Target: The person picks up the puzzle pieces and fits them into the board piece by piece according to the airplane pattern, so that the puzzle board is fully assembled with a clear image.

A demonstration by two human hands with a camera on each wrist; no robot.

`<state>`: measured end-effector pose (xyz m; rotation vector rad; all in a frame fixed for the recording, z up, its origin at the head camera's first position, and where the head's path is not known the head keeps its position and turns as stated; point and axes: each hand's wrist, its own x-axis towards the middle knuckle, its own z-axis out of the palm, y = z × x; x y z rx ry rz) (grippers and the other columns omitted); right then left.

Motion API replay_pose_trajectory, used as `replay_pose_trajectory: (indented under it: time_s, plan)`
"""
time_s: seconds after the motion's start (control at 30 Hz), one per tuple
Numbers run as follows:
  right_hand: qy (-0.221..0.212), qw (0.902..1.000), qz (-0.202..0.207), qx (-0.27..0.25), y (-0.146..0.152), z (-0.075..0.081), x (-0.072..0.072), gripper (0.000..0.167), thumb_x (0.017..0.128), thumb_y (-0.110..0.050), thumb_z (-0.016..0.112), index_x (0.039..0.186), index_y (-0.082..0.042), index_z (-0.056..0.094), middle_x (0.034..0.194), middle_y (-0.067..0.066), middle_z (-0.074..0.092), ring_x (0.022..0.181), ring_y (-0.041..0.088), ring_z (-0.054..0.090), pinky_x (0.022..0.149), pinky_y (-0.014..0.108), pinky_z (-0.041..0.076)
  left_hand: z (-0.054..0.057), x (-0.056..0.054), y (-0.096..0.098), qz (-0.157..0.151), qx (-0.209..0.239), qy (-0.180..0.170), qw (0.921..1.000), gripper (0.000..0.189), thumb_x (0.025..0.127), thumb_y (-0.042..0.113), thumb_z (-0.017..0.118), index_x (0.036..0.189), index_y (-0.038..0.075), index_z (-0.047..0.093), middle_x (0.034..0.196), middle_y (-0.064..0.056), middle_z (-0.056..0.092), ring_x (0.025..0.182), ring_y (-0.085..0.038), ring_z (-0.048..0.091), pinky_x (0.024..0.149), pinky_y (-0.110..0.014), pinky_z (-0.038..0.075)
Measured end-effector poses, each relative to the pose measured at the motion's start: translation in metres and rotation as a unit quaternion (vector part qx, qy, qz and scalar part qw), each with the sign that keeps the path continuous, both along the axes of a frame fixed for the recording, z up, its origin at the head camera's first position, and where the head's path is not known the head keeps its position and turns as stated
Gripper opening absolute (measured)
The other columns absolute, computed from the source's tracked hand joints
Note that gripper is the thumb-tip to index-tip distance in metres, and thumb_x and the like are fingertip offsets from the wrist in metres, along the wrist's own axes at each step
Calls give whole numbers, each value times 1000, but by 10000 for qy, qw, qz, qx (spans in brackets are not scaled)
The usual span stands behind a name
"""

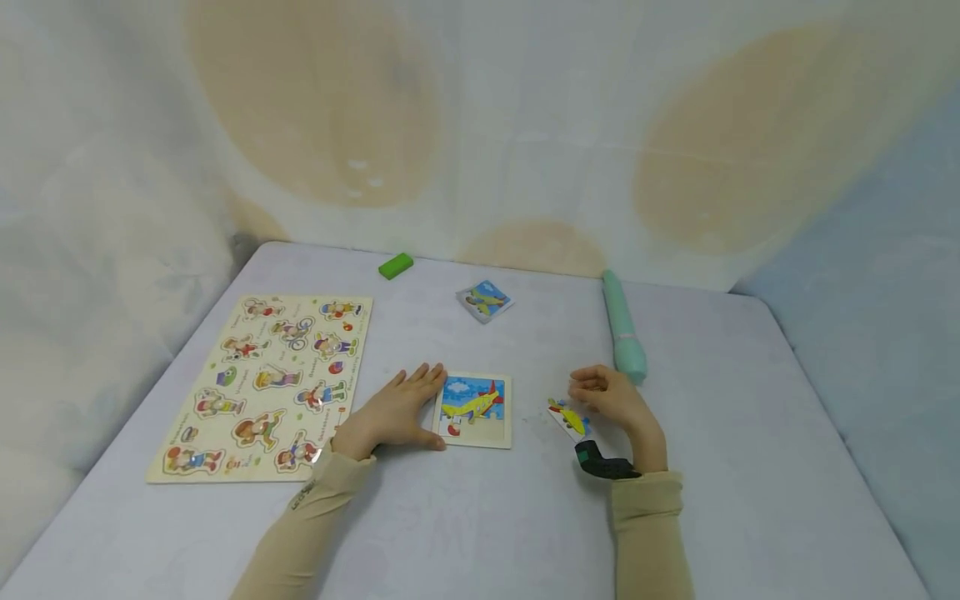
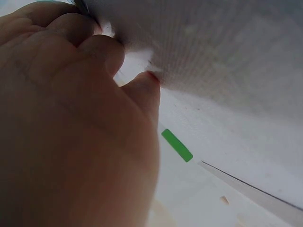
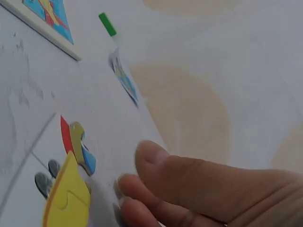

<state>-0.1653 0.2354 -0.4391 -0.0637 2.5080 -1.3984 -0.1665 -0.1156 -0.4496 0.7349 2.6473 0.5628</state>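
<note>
In the head view my left hand (image 1: pixel 397 410) lies with spread fingers at the left edge of a square puzzle (image 1: pixel 505 429) in a pale frame, its picture a yellow plane on blue. The left wrist view has the back of that hand (image 2: pixel 90 113) close up, and its underside contact is hidden. To the right, my right hand (image 1: pixel 613 398) hovers beside a small white square with a yellow aircraft (image 1: pixel 573 419). In the right wrist view thick yellow pieces (image 3: pixel 71 194) lie left of the thumb and loosely bent fingers (image 3: pixel 151 156), with nothing visible between them.
A large board of sports-figure pieces (image 1: pixel 251 379) lies at the left. Farther back are a green block (image 1: pixel 396 266) and a small plane picture card (image 1: pixel 486 300). A rolled pale-green thing (image 1: pixel 624 325) lies beyond my right hand. Cloth walls (image 1: pixel 525 150) enclose the table.
</note>
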Motion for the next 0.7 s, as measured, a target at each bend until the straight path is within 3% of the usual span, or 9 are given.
replay_pose_trajectory:
  time_s: [0.13,0.3,0.5,0.7]
  plan:
    - [118,9978,630,-144,10,-7,0,48,85,-10,71,130,-2,57,116,17,67,97,17,61,79,20,51,1,0,0,-12,-35,-16,10000,106,73,44,81,153,4,25,162,-11,18,151,-32,12,122,-55,9]
    - [476,9906,1255,-274,17,-18,0,67,81,-4,75,141,-3,47,127,22,63,89,15,51,72,17,47,1,-1,0,22,-96,-15,10000,106,73,44,81,153,5,24,162,-10,18,151,-31,12,122,-55,9]
    - [712,9868,1440,-184,10,-21,-2,67,75,1,76,137,-1,51,118,20,63,85,17,44,71,18,41,0,0,1,41,-84,-56,9999,106,73,45,82,153,6,25,162,-10,18,151,-30,12,123,-54,9]
    - [746,9872,1408,72,1,-17,-3,48,76,3,73,123,-1,60,119,16,62,101,24,51,87,23,43,0,0,1,92,-48,-89,9999,106,72,45,82,154,7,25,162,-8,18,152,-29,11,123,-53,8]
